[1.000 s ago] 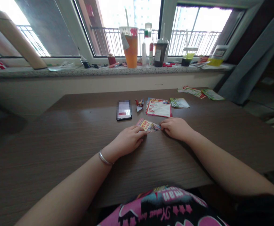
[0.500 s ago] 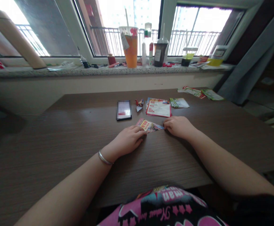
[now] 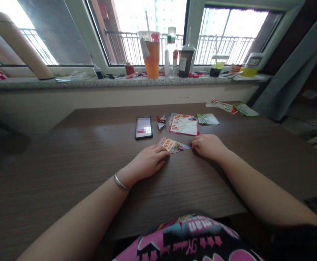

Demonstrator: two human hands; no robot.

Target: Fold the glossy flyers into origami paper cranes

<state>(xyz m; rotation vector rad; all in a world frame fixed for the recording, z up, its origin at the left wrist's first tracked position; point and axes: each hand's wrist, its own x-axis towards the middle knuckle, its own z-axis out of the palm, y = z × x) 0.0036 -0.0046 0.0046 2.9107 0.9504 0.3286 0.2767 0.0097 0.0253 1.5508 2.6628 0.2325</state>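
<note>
**Resting both hands on a folded paper flyer [image 3: 172, 145]**

The left hand [image 3: 150, 163] lies palm down and open, its fingers over the flyer's left end. The right hand [image 3: 207, 146], also unclenched, touches the pointed right tip with its fingertips. The flyer sits flat on a brown wood-grain desk [image 3: 66, 163], just below a stack of red-and-white leaflets [image 3: 184, 125] and near a phone [image 3: 143, 127]. A silver bangle [image 3: 120, 182] circles the left wrist.

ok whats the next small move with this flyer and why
Probably slide the right hand in and press the flyer flat, since its fingers only reach the flyer's pointed right end while the left hand already rests at the other end.
</note>
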